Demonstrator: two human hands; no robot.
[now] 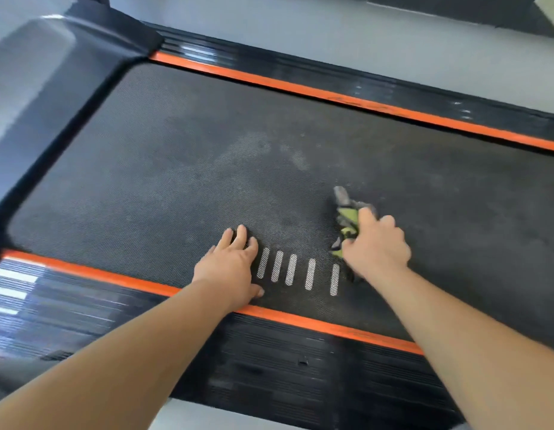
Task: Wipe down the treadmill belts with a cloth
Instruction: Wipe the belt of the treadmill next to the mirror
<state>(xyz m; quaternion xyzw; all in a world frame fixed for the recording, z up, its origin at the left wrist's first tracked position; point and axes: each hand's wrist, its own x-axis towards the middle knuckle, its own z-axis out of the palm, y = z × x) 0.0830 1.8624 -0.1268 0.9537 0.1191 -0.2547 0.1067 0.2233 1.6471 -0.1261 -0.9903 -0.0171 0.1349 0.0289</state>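
A black textured treadmill belt (pixel 182 169) fills the middle of the view, with pale dusty smears near its centre and several short white stripes near the front edge. My right hand (pixel 375 246) grips a crumpled grey and lime-green cloth (pixel 347 212) and presses it on the belt, right of the stripes. My left hand (pixel 232 265) lies flat on the belt with fingers spread, just left of the stripes.
Orange strips (pixel 300 85) border the belt at the far and near sides, with ribbed black side rails (pixel 269 367) beyond them. The dark motor cover (pixel 52 72) rises at the left. Grey floor (pixel 300 29) lies past the far rail.
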